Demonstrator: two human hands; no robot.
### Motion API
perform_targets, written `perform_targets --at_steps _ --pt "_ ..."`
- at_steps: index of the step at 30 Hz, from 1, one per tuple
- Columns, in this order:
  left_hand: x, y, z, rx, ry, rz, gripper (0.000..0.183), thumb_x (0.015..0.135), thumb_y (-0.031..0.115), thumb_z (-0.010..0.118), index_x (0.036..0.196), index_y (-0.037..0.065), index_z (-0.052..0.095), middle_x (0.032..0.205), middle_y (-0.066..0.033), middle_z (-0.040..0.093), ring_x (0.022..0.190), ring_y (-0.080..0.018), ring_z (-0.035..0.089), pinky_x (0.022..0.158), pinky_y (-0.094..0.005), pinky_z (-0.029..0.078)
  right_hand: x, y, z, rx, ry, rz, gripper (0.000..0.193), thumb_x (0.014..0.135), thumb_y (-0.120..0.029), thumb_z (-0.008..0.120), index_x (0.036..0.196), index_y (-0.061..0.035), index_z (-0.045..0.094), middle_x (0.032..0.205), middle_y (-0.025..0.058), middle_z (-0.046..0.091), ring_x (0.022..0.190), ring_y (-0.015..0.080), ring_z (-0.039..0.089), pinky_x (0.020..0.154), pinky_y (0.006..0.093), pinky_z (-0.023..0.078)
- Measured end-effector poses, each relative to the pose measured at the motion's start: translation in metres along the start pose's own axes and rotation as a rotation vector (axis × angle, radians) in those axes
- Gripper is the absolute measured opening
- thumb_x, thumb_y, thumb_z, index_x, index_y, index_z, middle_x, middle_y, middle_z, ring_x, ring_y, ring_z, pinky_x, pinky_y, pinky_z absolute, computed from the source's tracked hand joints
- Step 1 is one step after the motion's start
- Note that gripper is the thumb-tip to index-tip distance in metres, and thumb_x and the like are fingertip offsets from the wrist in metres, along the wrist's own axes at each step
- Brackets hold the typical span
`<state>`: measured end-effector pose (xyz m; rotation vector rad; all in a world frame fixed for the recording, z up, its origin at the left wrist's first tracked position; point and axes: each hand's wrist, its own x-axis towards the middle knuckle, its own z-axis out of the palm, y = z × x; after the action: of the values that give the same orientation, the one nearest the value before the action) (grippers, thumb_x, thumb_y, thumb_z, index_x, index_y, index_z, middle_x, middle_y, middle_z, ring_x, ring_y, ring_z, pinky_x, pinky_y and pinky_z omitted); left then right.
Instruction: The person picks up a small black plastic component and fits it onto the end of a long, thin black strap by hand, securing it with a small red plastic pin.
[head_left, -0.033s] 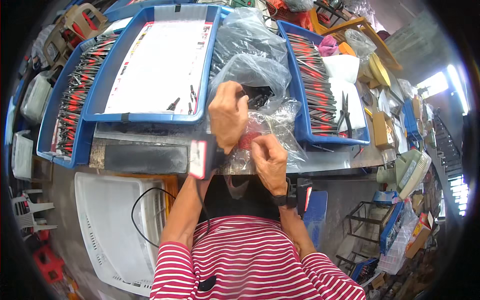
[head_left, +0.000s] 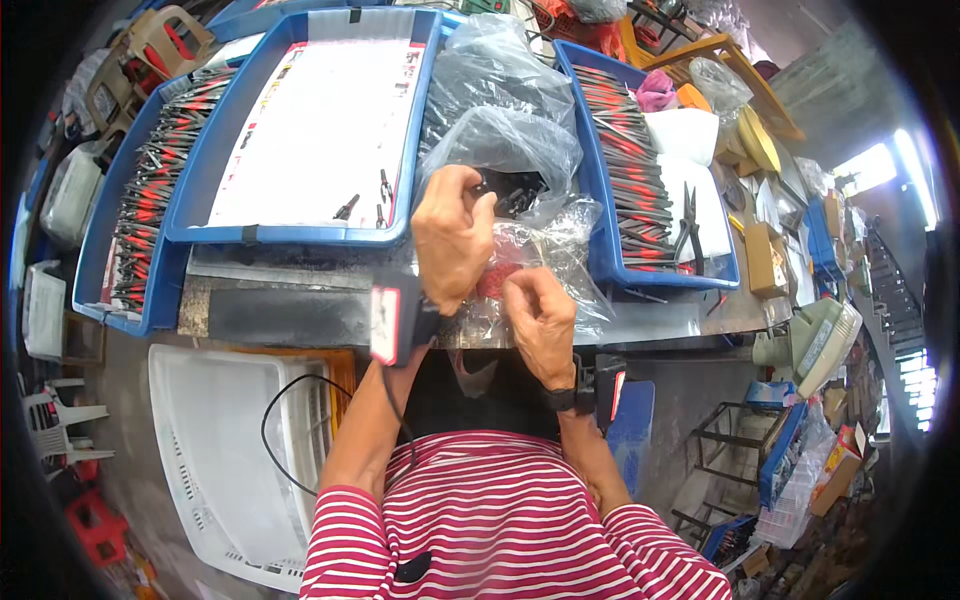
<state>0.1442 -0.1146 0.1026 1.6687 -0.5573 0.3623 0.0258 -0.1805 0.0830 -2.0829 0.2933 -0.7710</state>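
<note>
My left hand is closed at the mouth of a clear plastic bag, with a small black part pinched between thumb and fingers. More black parts lie inside that bag. Close by on the right, my right hand has its fingertips pressed together; whatever they hold is too small or hidden. Just beside those fingertips, a heap of small red pieces sits on crumpled clear plastic at the bench's front edge.
A blue tray with white paper holds a few black parts. Blue trays at the left and right carry rows of slim black-and-red items. Black-handled pliers rest in the right tray. A white crate stands below the bench.
My left hand has shifted slightly to the left, and the black part in its fingers shows more plainly. My right hand is almost unmoved.
</note>
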Motion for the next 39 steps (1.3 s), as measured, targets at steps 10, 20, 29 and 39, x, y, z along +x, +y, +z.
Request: perform_targets --at_steps 10,20,29,39 --pt "-0.043 0.027 -0.044 -0.752 -0.169 -0.543 0.020 0.082 0.002 0.059 0.100 -0.006 0.054 0.080 -0.0106 0.061 0.067 -0.0142 0.062 0.061 -0.0233 0.053 0.005 -0.013 -0.010 0.399 -0.060 0.362 0.009 0.086 -0.007 0.055 0.088 0.0016 0.055 0.066 -0.0016 0.054 0.054 0.0013 0.044 0.046 0.0164 0.035" --pt "-0.061 0.028 -0.043 -0.763 -0.209 -0.597 0.015 0.083 0.003 0.058 0.095 -0.004 0.052 0.074 -0.0116 0.061 0.062 -0.0143 0.061 0.058 -0.0241 0.052 0.001 -0.018 -0.012 0.560 -0.109 0.458 0.012 0.087 -0.007 0.053 0.095 0.0020 0.053 0.073 0.0017 0.057 0.055 0.0029 0.048 0.047 0.0161 0.038" --pt "-0.068 0.025 -0.048 -0.663 -0.228 -0.542 0.010 0.084 0.003 0.056 0.088 -0.002 0.049 0.072 -0.0100 0.059 0.058 -0.0119 0.059 0.050 -0.0205 0.049 -0.001 -0.026 -0.010 0.538 -0.095 0.445 0.010 0.087 -0.004 0.052 0.095 0.0028 0.053 0.074 0.0036 0.058 0.057 0.0038 0.050 0.047 0.0164 0.039" --pt "-0.077 0.024 -0.043 -0.636 -0.165 -0.447 0.007 0.086 0.002 0.055 0.084 0.000 0.048 0.065 -0.0056 0.056 0.053 -0.0081 0.054 0.044 -0.0182 0.044 -0.009 -0.018 -0.002 0.545 -0.046 0.257 0.013 0.085 0.000 0.054 0.097 0.0036 0.052 0.074 0.0021 0.057 0.058 0.0027 0.050 0.050 0.0155 0.040"
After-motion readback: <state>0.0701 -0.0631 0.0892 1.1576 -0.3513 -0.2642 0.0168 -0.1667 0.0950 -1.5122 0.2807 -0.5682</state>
